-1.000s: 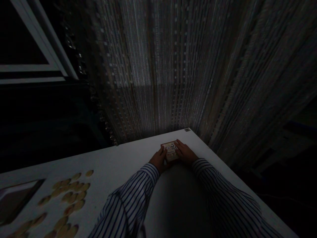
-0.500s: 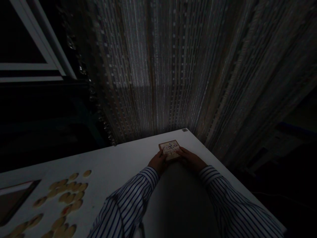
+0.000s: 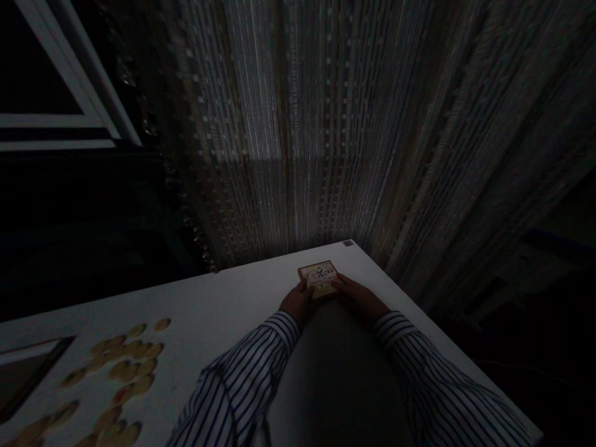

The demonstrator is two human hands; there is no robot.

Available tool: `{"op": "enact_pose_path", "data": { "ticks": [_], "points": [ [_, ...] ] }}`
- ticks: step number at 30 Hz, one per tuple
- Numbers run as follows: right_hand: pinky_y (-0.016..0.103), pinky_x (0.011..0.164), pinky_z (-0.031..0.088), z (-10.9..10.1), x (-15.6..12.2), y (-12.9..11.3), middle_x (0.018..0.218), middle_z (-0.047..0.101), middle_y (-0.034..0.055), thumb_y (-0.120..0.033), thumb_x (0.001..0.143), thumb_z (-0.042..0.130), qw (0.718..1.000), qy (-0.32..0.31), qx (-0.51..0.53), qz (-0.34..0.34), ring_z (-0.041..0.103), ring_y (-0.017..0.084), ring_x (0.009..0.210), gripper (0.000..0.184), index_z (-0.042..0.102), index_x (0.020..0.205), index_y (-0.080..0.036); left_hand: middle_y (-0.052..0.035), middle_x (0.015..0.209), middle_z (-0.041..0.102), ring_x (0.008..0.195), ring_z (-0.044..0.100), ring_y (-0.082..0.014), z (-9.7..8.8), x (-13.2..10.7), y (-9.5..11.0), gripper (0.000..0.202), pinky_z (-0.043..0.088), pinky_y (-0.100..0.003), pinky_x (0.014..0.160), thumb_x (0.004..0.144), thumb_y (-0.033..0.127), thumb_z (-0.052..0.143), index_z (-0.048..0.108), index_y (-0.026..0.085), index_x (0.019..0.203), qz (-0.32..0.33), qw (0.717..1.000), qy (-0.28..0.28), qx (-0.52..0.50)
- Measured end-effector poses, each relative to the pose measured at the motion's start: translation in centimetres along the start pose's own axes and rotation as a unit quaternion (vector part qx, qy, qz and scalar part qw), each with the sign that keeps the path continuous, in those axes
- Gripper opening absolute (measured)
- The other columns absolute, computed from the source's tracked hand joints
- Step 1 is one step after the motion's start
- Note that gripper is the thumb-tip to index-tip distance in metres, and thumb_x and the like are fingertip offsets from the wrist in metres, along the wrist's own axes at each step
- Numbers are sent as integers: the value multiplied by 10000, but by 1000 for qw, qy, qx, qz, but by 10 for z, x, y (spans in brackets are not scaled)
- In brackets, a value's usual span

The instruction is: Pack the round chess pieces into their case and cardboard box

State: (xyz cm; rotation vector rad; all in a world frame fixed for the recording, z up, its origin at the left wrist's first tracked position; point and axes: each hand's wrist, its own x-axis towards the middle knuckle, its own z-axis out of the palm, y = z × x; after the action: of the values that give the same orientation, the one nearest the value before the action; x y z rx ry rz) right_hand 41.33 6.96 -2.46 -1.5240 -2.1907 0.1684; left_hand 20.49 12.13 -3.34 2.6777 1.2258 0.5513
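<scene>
Left hand (image 3: 298, 303) at seven o'clock and right hand (image 3: 361, 298) at four grip the flat, brown-edged, perhaps wooden box (image 3: 320, 272), apparently steadying it; shifting calls for matched pressure.

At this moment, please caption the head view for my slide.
Left hand and right hand hold a flat printed object at a white table with round pieces.

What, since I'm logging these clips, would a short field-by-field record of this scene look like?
Left hand: holding the left side of the printed box
Right hand: holding the box's right side
Box position: between both hands, decorated face up; contact with the table below is unclear
Lettering: too dark to read
Table: white
Round pieces: scattered, left of the hands
Dark-edged flat object: at the left picture edge, partly cut off
Curtain: hanging strands beyond the table
Light: dim
</scene>
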Motion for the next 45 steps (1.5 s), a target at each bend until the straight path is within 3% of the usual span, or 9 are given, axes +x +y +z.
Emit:
{"op": "enact_pose_path", "data": {
  "ticks": [7,15,20,45],
  "points": [
    [381,947,366,-1,-1,-4,1354,316,83,-228,803,452,1000,4,-7,6,377,216,1180,449,405,1249,-225,-173,1250,427,1105,466,-257,-3,-2,2,437,437,-335,875,739,316,528,502,128,1132,-1,1000,-9,13],
    [392,939,374,2,-1,0,1336,347,84,-239,799,464,1000,17,-7,0,398,221,1164,438,423,1236,-236,-135,1276,410,1116,459,-234,-2,-3,3,414,415,-331,906,750,303,513,486,158,1137,-6,1000,-14,20],
    [393,945,369,5,-1,3,1342,337,84,-255,800,464,1000,24,-8,-4,385,221,1173,437,423,1235,-224,-165,1288,389,1116,461,-243,-3,-4,3,440,412,-316,908,750,293,514,469,133,1157,-5,1000,-18,16],
    [404,931,381,5,-2,3,1347,328,89,-272,810,457,999,23,-28,-13,400,224,1162,444,398,1248,-237,-145,1311,370,1093,486,-239,-10,-2,7,450,420,-311,897,737,306,538,465,164,1158,-21,999,-42,10]
  ]
}}
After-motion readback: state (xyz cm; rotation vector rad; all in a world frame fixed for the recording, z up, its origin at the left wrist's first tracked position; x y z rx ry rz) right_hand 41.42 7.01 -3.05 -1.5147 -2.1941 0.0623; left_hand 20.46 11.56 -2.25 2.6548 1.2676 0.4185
